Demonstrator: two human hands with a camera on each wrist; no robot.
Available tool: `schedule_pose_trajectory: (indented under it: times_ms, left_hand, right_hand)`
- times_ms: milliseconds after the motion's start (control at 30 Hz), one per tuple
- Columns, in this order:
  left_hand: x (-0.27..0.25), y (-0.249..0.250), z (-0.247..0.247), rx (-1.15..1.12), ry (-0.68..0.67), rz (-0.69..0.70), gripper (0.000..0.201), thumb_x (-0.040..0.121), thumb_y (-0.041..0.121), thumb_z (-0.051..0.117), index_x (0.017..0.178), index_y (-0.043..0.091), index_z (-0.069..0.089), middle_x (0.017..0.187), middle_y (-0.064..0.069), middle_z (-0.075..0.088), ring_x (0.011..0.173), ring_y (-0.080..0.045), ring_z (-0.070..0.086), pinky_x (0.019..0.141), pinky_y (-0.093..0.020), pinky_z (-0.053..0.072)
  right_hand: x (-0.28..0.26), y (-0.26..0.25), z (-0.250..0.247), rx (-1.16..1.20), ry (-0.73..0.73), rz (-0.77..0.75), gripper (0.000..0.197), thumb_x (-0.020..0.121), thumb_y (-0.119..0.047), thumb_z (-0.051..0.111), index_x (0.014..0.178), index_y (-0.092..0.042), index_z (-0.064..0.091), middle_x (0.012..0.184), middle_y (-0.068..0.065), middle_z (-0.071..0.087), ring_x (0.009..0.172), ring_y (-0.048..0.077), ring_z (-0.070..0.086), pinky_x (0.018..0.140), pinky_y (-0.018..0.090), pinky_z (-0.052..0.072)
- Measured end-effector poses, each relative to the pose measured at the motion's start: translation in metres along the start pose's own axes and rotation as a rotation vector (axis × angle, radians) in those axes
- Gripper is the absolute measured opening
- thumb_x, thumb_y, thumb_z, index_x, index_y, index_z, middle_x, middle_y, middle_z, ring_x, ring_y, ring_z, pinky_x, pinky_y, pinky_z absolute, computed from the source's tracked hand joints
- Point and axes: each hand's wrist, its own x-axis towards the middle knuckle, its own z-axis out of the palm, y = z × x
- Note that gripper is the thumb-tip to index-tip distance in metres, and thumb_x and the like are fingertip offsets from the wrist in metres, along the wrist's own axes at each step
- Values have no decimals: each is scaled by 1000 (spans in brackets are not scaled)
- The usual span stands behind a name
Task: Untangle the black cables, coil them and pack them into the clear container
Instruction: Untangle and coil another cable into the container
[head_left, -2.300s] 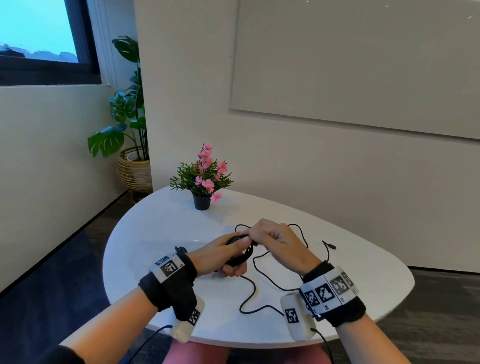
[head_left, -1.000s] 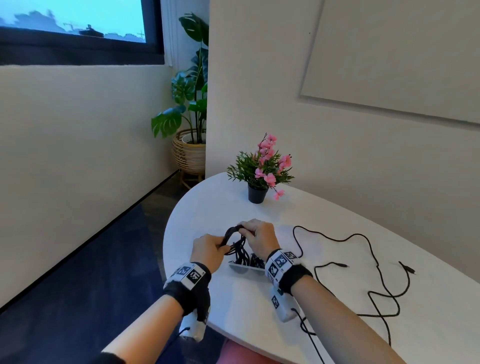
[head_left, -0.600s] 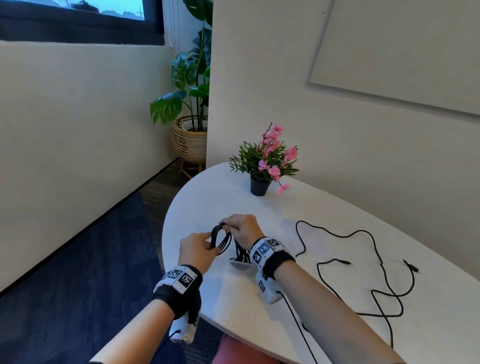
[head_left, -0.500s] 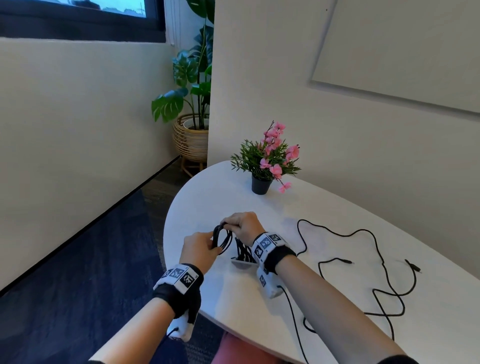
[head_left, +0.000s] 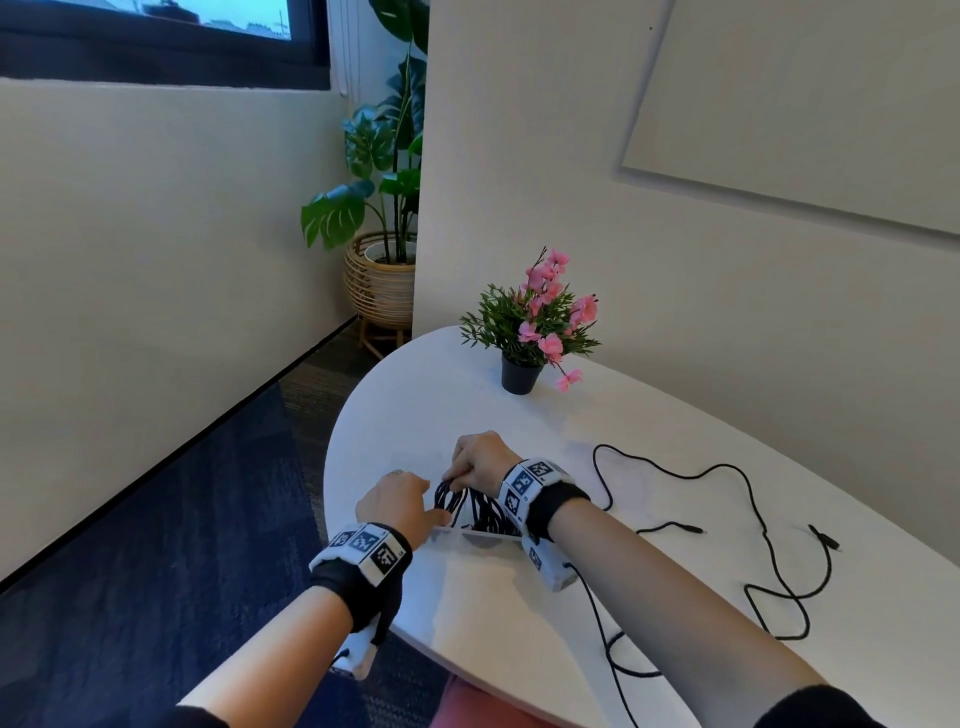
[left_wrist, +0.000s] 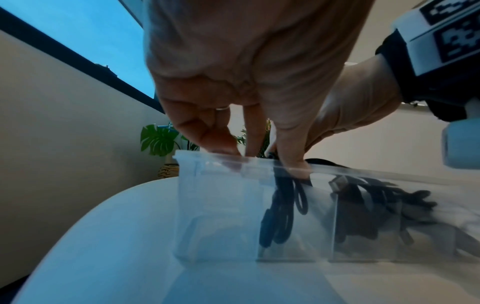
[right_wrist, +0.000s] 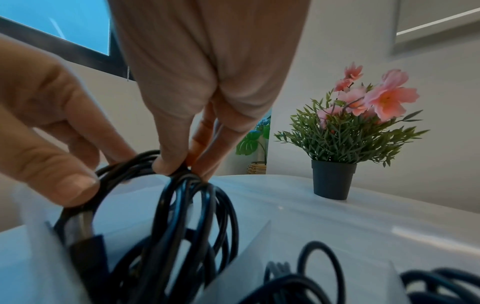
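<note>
A clear container (left_wrist: 218, 205) with several compartments stands near the table's left front edge; in the head view only its near rim (head_left: 467, 534) shows between my wrists. A coiled black cable (right_wrist: 192, 216) stands upright in one compartment (left_wrist: 280, 216). My right hand (right_wrist: 179, 166) pinches the top of this coil (head_left: 449, 499). My left hand (left_wrist: 272, 158) pinches the coil's side between thumb and index finger, and its other fingers (left_wrist: 221, 146) rest on the rim. More coiled black cables (left_wrist: 363, 209) fill the neighbouring compartments. A loose black cable (head_left: 753, 525) sprawls on the table to the right.
The white oval table (head_left: 649, 415) carries a small potted plant with pink flowers (head_left: 530, 332) at the back. A large leafy plant in a woven basket (head_left: 382, 275) stands on the floor beyond. Dark blue carpet lies to the left of the table's edge.
Both hands carried the coil from the table's middle leftward to the container and lowered it into a compartment. The loose cable stays on the table to the right.
</note>
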Motion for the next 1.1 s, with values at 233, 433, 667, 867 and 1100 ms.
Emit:
schedule_pose_trajectory:
  times_ms: [233,433,667,867,1100]
  left_hand:
    - [-2,15,3,-155,17,1,24,88,37,61,103,22,71,89,-5,70,81,-22,65,71,-29,52]
    - [9,20,1,13,35,-21,18,88,26,61,96,15,71,83,-6,64,71,-21,58,64,-27,46]
    - [9,30,-5,222,29,24,17,89,5,50,101,5,61,103,-13,64,97,-28,63,74,-29,48]
    - [7,39,-2,324,-61,84,21,92,5,51,111,3,60,113,-14,62,104,-29,62,81,-30,49]
    - [3,38,-8,217,-140,62,29,87,10,60,114,3,57,117,-13,61,105,-26,62,85,-28,51]
  right_hand:
    - [0,-2,-4,35,-10,40,21,71,-7,79,91,-4,76,86,9,73,66,5,57,66,6,43]
    - [-14,4,-16,122,41,142,28,68,-15,82,94,-7,75,95,9,74,78,8,63,73,15,48]
    - [-42,15,-6,-60,-57,133,40,74,-23,79,111,-10,70,112,8,67,96,20,62,79,17,38]
    - [-33,10,1,-2,4,230,32,69,-12,82,99,-3,73,104,13,70,82,17,61,77,18,45]
    - [-36,7,2,56,41,253,25,71,-8,80,94,-2,74,98,14,73,90,21,68,88,29,54]
